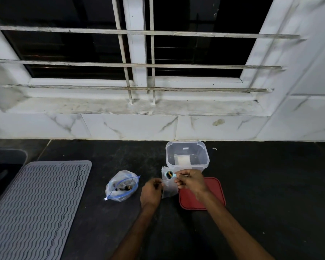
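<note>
Small clear plastic bag (169, 188), thin and crumpled, held upright just right of lower centre over the dark counter (101, 222), its edge pinched by the left hand (151, 191) fingers, pale blue scoop (169, 174) — dark bits in its bowl — gripped at the bag's mouth by the right hand (190, 180) fingers, clear container (203, 162) just behind.

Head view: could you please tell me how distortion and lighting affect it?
Head view: the wide angle skews the window bars; the dark counter hides shadows; the clear bag in the left hand looks faint; the blue spoon in the right hand is sharp.
</note>
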The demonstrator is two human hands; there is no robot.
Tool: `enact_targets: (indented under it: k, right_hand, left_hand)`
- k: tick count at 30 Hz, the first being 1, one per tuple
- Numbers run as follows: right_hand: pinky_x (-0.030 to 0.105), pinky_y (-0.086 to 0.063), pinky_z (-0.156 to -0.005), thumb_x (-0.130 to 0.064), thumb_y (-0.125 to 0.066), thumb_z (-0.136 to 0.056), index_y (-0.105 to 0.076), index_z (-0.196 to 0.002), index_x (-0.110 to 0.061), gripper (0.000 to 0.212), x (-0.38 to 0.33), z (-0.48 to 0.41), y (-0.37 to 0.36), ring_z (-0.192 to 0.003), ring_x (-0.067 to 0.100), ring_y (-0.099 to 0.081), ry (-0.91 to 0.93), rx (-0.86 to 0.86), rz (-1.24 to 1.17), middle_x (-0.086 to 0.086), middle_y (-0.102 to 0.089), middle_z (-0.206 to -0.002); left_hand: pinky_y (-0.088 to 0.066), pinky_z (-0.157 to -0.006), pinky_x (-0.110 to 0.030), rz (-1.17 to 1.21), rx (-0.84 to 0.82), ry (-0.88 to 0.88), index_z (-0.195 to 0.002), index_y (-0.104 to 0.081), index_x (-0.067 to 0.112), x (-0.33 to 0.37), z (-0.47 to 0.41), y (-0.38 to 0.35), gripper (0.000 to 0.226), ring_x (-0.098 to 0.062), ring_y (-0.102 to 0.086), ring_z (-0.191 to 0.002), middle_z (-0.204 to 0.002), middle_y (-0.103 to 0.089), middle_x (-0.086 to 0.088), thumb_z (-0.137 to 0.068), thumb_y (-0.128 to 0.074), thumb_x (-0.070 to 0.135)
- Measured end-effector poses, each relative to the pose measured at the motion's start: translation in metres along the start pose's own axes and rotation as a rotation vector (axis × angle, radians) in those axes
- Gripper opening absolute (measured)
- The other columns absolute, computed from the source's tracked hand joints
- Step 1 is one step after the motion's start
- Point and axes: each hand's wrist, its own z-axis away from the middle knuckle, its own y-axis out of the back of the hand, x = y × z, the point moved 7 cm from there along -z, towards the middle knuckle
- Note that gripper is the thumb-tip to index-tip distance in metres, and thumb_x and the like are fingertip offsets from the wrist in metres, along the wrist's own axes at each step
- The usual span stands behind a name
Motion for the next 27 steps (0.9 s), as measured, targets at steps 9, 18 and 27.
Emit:
enact_targets:
  k: [9, 18, 27]
  right_hand:
    - [0.034, -0.058, -0.058, 0.003, -0.062, -0.088, -0.068, -0.083, -0.003, 0.010, 0.002, -0.010, -0.004, -0.053, 0.017, -0.065, 0.015, -0.021, 0.248, 0.010, -0.070, -0.063]
    - [0.034, -0.049, -0.080, -0.017, -0.055, -0.091, -0.051, -0.124, -0.019, 0.033, -0.027, 0.018, -0.027, -0.103, 0.026, -0.063, 0.457, -0.098, 1.273, 0.006, -0.066, -0.115]
    - [0.024, -0.044, -0.052, -0.012, -0.076, -0.074, -0.060, -0.114, -0.021, 0.045, -0.006, 0.040, -0.024, -0.072, 0.012, -0.068, 0.663, 0.032, 1.269, -0.005, -0.070, -0.090]
  left_hand:
    - [-0.056, -0.077, -0.033, 0.002, 0.074, -0.018, -0.088, -0.068, 0.030, 0.001, -0.001, 0.011, 0.004, -0.007, -0.065, -0.082, -0.088, -0.071, 0.011, -0.086, -0.066, 0.028]
    - [-0.055, -0.072, -0.028, 0.028, 0.089, -0.088, -0.087, -0.065, 0.030, 0.009, 0.004, 0.008, 0.004, -0.001, -0.064, -0.079, -0.084, -0.069, 0.015, -0.088, -0.066, 0.026]
    - [-0.054, -0.071, -0.026, 0.030, 0.086, -0.060, -0.084, -0.063, 0.033, 0.003, 0.005, 0.011, 0.007, 0.000, -0.064, -0.077, -0.081, -0.068, 0.015, -0.087, -0.066, 0.028]
